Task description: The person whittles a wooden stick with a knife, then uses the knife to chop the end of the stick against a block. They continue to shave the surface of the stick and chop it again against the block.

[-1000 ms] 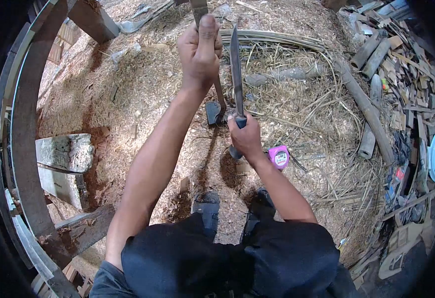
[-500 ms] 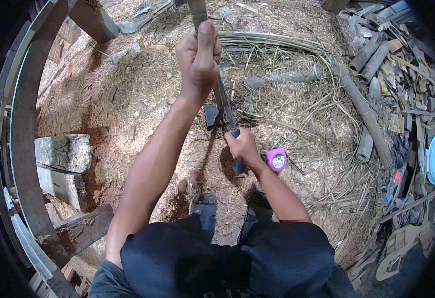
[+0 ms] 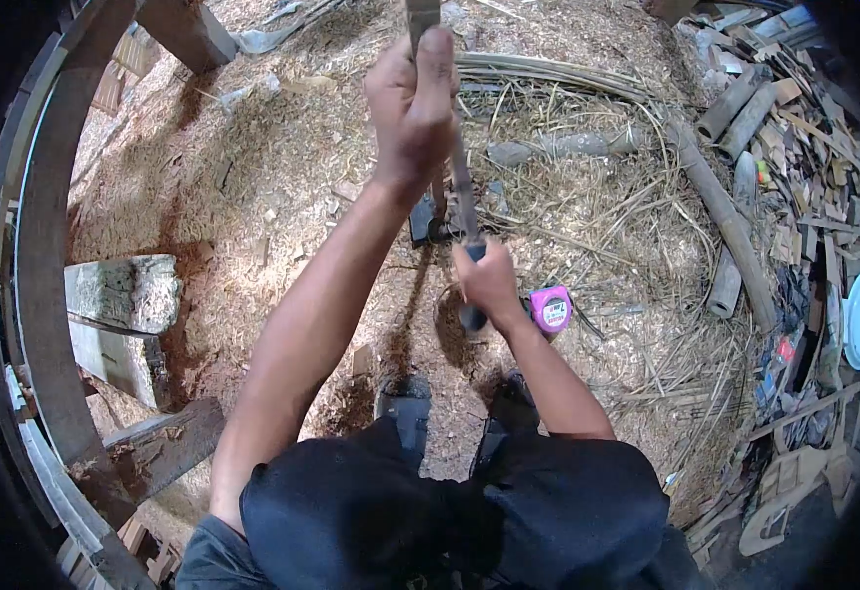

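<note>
Near the top centre, my left hand (image 3: pixel 412 113) is closed around a flat, narrow strip (image 3: pixel 423 14), with the thumb laid along it. My right hand (image 3: pixel 492 279) grips the dark handle (image 3: pixel 473 317) of a long, narrow, blade-like tool (image 3: pixel 462 187). That tool points away from me, and its far end passes behind or beside my left hand; whether it touches the strip is hidden. On the ground below lies a black metal head (image 3: pixel 420 221) beside a wooden shaft. A pink tape measure (image 3: pixel 551 311) rests right of my right hand.
Wood shavings cover the ground (image 3: pixel 292 226). Split strips (image 3: pixel 558 69) and a pole (image 3: pixel 720 211) lie ahead and right. Scrap wood (image 3: pixel 818 147) is piled at far right. Cut timber blocks (image 3: pixel 120 295) and a curved wooden frame (image 3: pixel 52 256) stand at left.
My left hand has shifted right and slightly up with the strip. My right hand and the tool have moved a little right and up. Both grips stay closed.
</note>
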{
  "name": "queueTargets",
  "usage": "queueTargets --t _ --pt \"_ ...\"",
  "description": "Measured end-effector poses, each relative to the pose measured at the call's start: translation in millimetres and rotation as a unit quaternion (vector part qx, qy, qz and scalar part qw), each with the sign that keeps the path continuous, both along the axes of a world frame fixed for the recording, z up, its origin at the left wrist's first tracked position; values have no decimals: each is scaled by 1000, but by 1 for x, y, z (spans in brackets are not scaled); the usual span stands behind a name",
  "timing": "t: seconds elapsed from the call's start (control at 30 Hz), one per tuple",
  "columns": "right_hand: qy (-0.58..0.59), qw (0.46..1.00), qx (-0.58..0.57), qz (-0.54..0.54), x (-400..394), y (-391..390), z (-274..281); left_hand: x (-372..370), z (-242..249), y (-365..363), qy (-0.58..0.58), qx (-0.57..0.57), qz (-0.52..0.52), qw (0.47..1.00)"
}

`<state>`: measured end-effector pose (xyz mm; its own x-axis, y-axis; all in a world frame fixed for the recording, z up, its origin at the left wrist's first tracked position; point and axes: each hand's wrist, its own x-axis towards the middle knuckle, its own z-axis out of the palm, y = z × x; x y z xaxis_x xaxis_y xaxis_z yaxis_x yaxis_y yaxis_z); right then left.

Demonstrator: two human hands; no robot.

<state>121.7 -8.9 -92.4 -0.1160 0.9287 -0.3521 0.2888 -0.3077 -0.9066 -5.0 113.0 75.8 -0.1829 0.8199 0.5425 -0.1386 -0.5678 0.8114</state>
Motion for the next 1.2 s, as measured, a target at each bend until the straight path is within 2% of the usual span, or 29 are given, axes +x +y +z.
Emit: queueTargets --t 0.1,0.2,0.23,0.3,0.4,0.47,0.5,0.53,0.6,0.63,0.67,0.73,0.8,0.87,1.03,1.13,1.17,1.2 --pt "11 991 113 -71 -7 5 31 -2 -4 3 4 16 6 1000" --pt "7 986 121 -118 -16 -13 -14 -6 -8 2 13 22 20 999" --pt "-105 992 -71 21 -5 -15 -56 -6 -7 3 25 20 30 999" --pt "-119 991 -56 33 2 -15 -49 -2 -2 0 23 24 29 999" --pt "-104 993 -26 46 -1 -12 -8 0 -4 0 27 36 37 998" --pt "-31 995 74 -64 -8 -13 8 0 -2 -4 2 12 12 1000" --pt "-14 995 70 -66 -9 -12 12 1 1 -6 -19 6 2 1000" --pt "-15 995 71 -66 -7 -15 8 0 1 -6 -20 7 2 1000" --pt "-57 997 -10 48 0 -28 -16 -3 1 -4 -10 -8 30 999" --pt "-145 989 31 -4 -4 -37 -48 -7 -3 -3 9 -13 38 999" --pt "-146 989 33 -8 -1 -35 -46 -8 -3 -1 8 -10 34 999" --pt "-77 994 -61 45 4 -31 -40 -11 -2 1 -2 -2 42 999" --pt "-75 993 -48 73 5 -21 -29 -10 -4 3 -10 2 36 999" --pt "-61 997 15 -36 -2 -15 5 -8 -8 3 5 18 85 996" --pt "7 994 73 -80 -5 0 54 -12 -4 0 -17 4 78 997" --pt "-24 994 53 -90 -11 -18 17 -14 -4 1 -21 0 80 997" --pt "-17 1000 -1 -22 -6 -26 -9 -14 -4 2 -22 3 77 997" --pt "-17 1000 0 -22 2 -26 -20 -14 -3 1 -21 4 77 997"
